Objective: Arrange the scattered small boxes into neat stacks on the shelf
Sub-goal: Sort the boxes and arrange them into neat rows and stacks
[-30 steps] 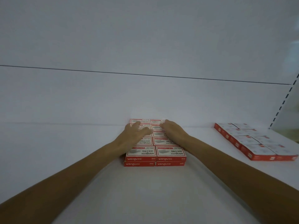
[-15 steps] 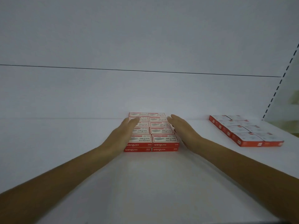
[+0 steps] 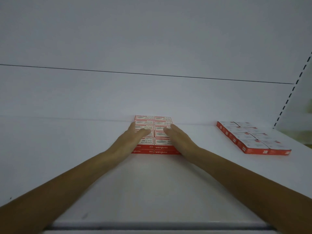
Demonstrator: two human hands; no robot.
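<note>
A block of small red-and-white boxes (image 3: 153, 122), two wide and two layers high, sits on the white shelf (image 3: 152, 183) against the back panel. My left hand (image 3: 130, 141) lies flat on the block's left column with straight fingers pointing at the back. My right hand (image 3: 179, 139) lies flat on the right column the same way. The hands hide the middle boxes.
A second flat group of red-and-white boxes (image 3: 249, 139) lies on the shelf at the right. A slotted upright (image 3: 290, 93) rises at the far right. The shelf's front edge (image 3: 152, 225) runs along the bottom.
Both hands have moved from the outer sides of the block onto its top, fingers closer together. The camera has shifted slightly.
</note>
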